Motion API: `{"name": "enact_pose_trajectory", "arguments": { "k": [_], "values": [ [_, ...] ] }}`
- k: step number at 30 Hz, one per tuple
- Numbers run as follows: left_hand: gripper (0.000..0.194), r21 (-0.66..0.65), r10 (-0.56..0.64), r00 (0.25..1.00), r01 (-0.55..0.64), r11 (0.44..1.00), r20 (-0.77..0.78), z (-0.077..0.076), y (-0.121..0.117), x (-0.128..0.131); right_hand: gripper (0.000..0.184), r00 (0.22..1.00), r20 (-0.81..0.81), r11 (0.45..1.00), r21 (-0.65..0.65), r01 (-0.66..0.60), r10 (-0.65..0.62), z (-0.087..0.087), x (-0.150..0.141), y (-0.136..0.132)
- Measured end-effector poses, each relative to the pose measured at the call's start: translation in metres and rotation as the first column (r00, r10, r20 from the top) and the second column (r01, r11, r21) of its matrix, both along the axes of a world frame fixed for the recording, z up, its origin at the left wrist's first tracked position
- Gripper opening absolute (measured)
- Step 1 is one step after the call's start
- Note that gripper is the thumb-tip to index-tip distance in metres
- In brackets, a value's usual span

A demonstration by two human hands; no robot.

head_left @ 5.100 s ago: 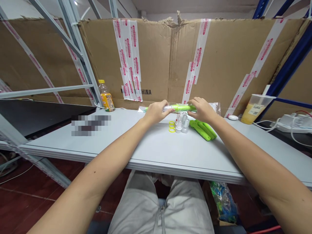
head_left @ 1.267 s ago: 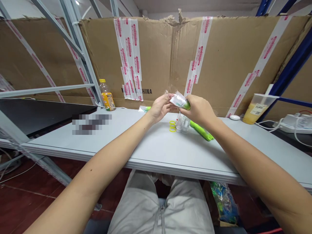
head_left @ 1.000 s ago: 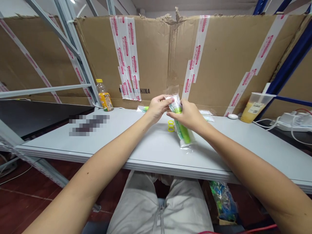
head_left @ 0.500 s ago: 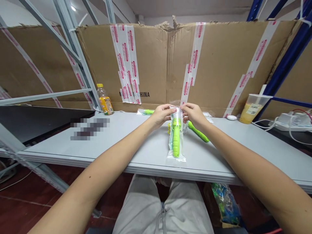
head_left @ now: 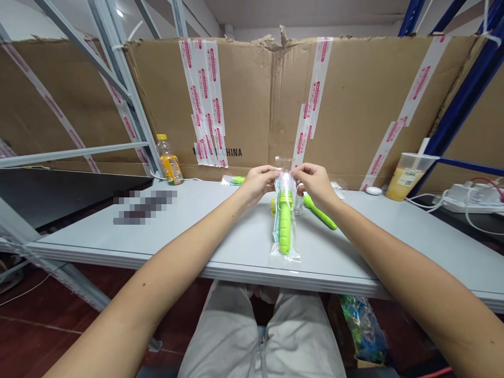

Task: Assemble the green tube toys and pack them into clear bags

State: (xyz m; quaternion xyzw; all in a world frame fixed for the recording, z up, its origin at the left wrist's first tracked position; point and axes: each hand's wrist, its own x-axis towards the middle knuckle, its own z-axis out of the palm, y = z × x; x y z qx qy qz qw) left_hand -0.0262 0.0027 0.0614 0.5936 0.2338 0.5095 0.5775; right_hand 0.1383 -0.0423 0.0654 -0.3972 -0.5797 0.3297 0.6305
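A clear plastic bag [head_left: 293, 247] hangs upright over the table, its top end between my two hands. Inside it is a green-handled tool [head_left: 284, 226] with a ribbed grip, its kind unclear; a pale printed slip shows beside it. My left hand [head_left: 260, 181] pinches the bag's upper left edge. On the upper right edge, the fingers of my right hand [head_left: 311, 181] are closed. Behind the bag, partly hidden, are a yellow coiled piece [head_left: 273, 206] and a clear cup-like piece [head_left: 298, 203]. Another green handle [head_left: 321, 212] lies on the table near my right wrist.
At the back stands a tall cardboard sheet [head_left: 244, 105]. A juice bottle [head_left: 171, 167] is at the left, a drink cup [head_left: 407, 177] and a white power strip [head_left: 468, 197] at the right. Another bagged green item [head_left: 237, 180] lies behind my left hand. Below the table is a box of plastic wrappers [head_left: 364, 331].
The bag's top end now stands up more visibly above my fingertips. Both hands have shifted only slightly and keep their pinch on it.
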Motion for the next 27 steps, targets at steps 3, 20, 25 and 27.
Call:
{"name": "enact_pose_trajectory", "arguments": {
  "k": [3, 20, 25, 27],
  "values": [
    [0.019, -0.005, 0.008, 1.0, -0.008, 1.0, -0.004, 0.0013, -0.0011, 0.0005, 0.009, 1.0, 0.002, 1.0, -0.02, -0.007, 0.007, 0.0021, 0.0014, -0.0017],
    [0.024, 0.001, 0.037, 0.998, -0.036, 0.999, -0.043, 0.0014, 0.0017, -0.0017, 0.009, 0.997, -0.035, 0.992, -0.098, -0.074, 0.071, 0.0037, 0.0071, 0.0004],
    [0.02, 0.002, 0.044, 0.997, -0.044, 0.999, -0.056, 0.0024, 0.0001, -0.0016, 0.01, 1.0, -0.006, 0.997, -0.074, -0.028, 0.028, 0.0041, 0.0068, 0.0002],
    [0.019, 0.004, 0.044, 0.998, -0.044, 0.999, -0.051, 0.0032, -0.0008, -0.0013, 0.008, 0.999, -0.033, 0.998, -0.064, -0.022, 0.02, 0.0045, 0.006, -0.0007]
  ]
}}
